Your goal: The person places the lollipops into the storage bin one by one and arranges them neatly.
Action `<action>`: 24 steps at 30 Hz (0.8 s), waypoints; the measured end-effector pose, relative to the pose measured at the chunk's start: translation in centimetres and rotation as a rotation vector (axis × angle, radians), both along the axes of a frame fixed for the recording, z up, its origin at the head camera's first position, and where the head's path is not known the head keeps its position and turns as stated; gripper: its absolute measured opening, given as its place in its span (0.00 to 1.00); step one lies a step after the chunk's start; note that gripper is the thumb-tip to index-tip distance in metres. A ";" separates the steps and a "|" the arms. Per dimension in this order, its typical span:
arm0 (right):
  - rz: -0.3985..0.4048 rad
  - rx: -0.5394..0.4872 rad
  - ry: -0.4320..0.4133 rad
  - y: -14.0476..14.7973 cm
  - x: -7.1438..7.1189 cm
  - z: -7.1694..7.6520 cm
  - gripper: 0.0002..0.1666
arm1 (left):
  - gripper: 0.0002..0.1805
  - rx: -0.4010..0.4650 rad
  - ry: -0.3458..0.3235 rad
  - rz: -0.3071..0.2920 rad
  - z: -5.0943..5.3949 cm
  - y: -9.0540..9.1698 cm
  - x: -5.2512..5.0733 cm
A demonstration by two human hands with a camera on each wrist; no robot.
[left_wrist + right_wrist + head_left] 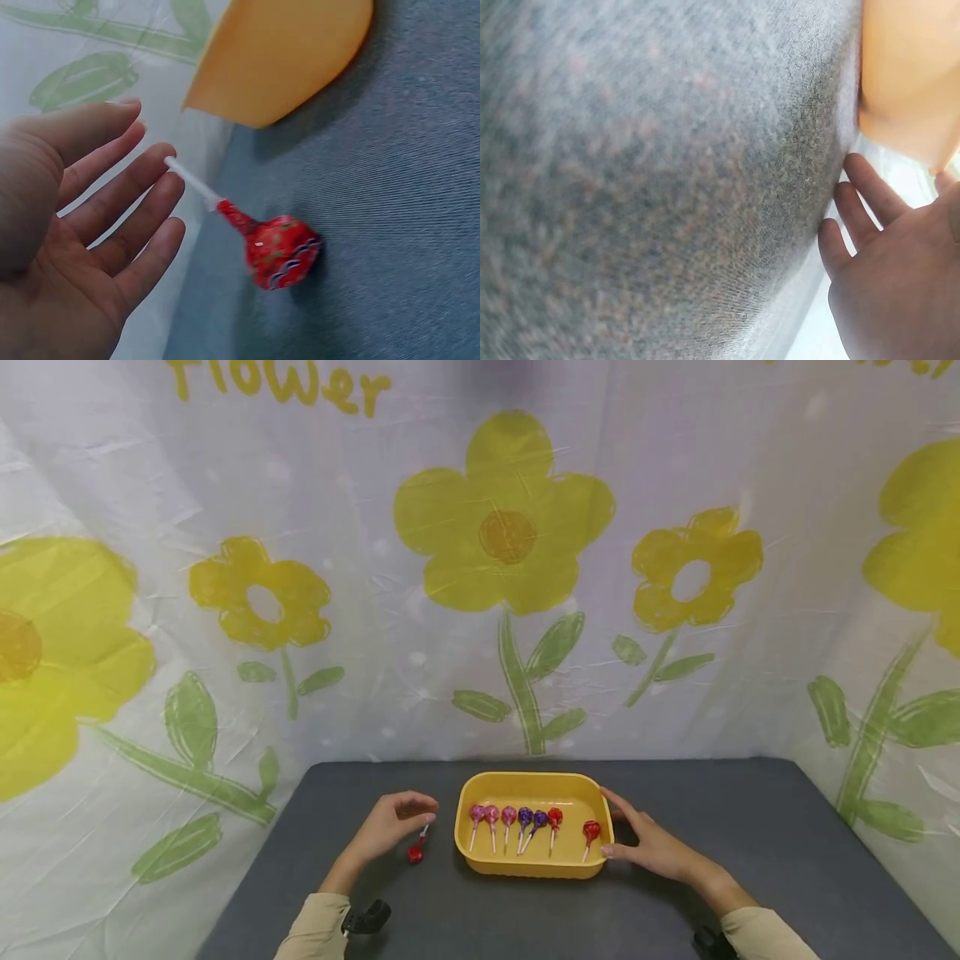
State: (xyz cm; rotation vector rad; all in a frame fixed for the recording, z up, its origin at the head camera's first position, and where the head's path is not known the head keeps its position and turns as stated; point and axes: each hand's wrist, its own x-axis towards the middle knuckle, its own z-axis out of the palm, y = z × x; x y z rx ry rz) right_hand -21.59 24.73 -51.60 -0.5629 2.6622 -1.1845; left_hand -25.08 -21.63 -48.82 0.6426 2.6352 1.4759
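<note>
A red-wrapped lollipop lies on the dark grey table, left of the yellow tray. My left hand hovers just above it, fingers loosely bent and apart. In the left wrist view the white stick reaches up to the fingertips; whether they touch it I cannot tell. My right hand spans the tray's right end, thumb and index finger touching its rim, other fingers extended. Inside the tray, pink lollipops, purple lollipops and a red lollipop stand in a row. Another red lollipop lies apart at the right.
The dark grey table runs back to a white cloth painted with yellow flowers. That cloth hangs behind and along both sides. A dark device is strapped to my left wrist.
</note>
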 end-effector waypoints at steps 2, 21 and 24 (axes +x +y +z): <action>0.001 0.003 -0.002 0.0 0.0 0.0 0.55 | 0.19 -0.006 -0.026 -0.011 -0.3 0.2 0.0; -0.008 0.011 -0.007 -0.1 0.0 0.2 0.55 | 0.18 -0.025 -0.052 -0.003 -1.0 0.4 -0.3; -0.010 0.008 -0.020 -0.1 0.0 0.2 0.55 | 0.17 -0.025 -0.052 0.000 -1.1 0.3 -0.2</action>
